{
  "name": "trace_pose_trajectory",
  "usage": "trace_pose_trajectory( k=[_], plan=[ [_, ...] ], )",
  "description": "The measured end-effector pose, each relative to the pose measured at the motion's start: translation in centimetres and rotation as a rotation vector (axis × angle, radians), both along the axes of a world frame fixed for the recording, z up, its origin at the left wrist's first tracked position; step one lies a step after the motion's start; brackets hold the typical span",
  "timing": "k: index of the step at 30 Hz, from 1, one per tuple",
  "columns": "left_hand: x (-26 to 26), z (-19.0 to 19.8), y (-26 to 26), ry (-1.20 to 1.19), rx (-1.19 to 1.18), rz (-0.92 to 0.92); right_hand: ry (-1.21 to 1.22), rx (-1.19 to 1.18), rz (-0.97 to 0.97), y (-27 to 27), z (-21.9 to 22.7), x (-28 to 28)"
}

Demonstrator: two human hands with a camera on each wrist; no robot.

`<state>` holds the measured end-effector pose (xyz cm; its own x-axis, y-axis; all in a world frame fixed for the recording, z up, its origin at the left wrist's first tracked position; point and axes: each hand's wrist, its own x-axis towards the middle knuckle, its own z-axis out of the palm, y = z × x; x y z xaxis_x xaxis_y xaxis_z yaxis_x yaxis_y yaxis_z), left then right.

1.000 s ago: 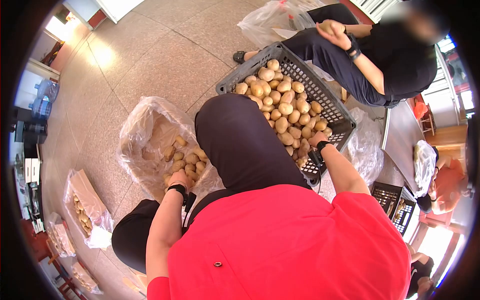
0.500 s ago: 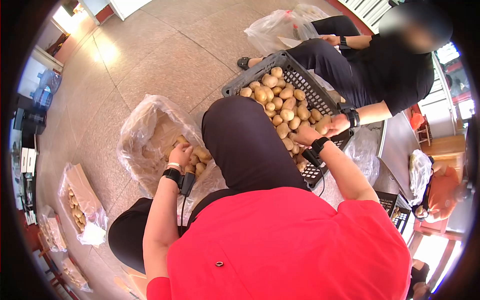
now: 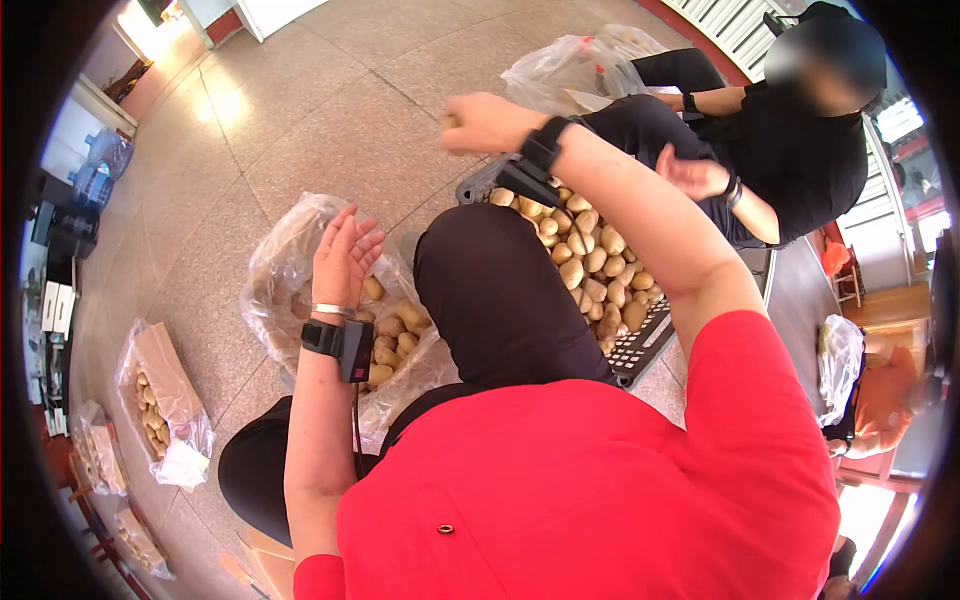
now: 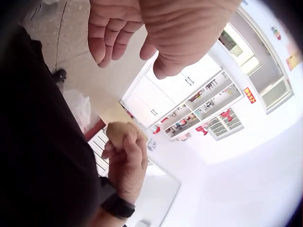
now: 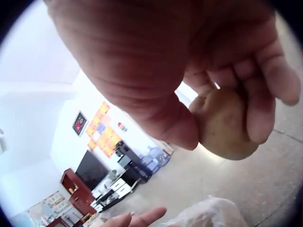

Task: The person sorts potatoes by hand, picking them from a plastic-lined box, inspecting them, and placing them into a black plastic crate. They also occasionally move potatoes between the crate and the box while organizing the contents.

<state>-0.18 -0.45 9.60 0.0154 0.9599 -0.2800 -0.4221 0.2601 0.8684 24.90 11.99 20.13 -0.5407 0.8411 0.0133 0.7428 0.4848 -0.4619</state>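
Observation:
A potato (image 5: 227,125) is gripped between the thumb and fingers of my right hand (image 3: 490,125). In the head view that hand is raised over the far end of the black plastic crate (image 3: 652,338), its forearm crossing above the heap of potatoes (image 3: 600,260). My left hand (image 3: 345,255) is lifted over a box lined with a clear plastic bag (image 3: 272,275), palm up and fingers spread loosely, holding nothing. More potatoes (image 3: 408,322) lie in that box beneath it. The left wrist view shows the right hand and its potato beyond my left fingers (image 4: 116,40).
Across the crate sits a person in black (image 3: 800,150), one hand (image 3: 700,178) held above the crate's side. A clear plastic bag (image 3: 570,72) lies by their leg. Other lined boxes of potatoes (image 3: 150,410) stand on the floor at left. My knee (image 3: 505,285) rises between box and crate.
My right hand has come up out of the crate with a potato and swung far and left. My left hand has risen from the box and opened. The other person's hand has drawn back from the crate.

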Motion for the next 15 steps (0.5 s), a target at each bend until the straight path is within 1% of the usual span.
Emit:
trace_pose_trajectory(
  k=[2, 3, 5, 6, 8, 9, 11, 12, 13, 14, 15],
  plan=[
    [0.4, 2.1, 0.1, -0.099, 0.047, -0.004, -0.067, -0.021, 0.193, 0.1, 1.6, -4.3],
    [0.5, 3.1, 0.0, -0.098, 0.046, -0.001, -0.111, -0.05, 0.279, 0.0, 1.8, -6.2],
    [0.7, 4.5, -0.1, -0.222, 0.098, -0.016, 0.002, 0.082, 0.444, -1.2, 1.3, -8.9],
    [0.6, 4.7, 0.0, -0.222, 0.096, -0.014, 0.002, 0.08, 0.445, -1.8, 1.1, -10.2],
    [0.3, 4.8, 0.2, -0.347, 0.152, -0.063, -0.021, -0.026, 0.555, -2.7, 0.8, -11.8],
    [0.0, 4.4, 0.3, -0.347, 0.149, -0.062, -0.02, -0.028, 0.555, -2.5, 0.6, -11.7],
    [-0.9, 2.7, 0.6, -0.343, 0.109, -0.056, 0.12, -0.098, 0.597, -1.9, 0.2, -11.3],
    [-1.1, 1.9, 0.6, -0.343, 0.109, -0.055, 0.104, -0.07, 0.518, -1.9, 1.1, -10.3],
    [-1.4, 0.9, 0.5, -0.222, 0.023, -0.033, 0.136, -0.058, 0.469, -1.2, 1.2, -9.1],
    [-1.5, -0.1, 0.3, -0.101, -0.062, -0.011, 0.213, -0.067, 0.375, -0.8, 0.8, -7.6],
    [-1.7, -1.9, 0.1, -0.013, -0.098, 0.014, 0.234, -0.056, 0.325, 0.1, 0.2, -5.7]
  ],
)
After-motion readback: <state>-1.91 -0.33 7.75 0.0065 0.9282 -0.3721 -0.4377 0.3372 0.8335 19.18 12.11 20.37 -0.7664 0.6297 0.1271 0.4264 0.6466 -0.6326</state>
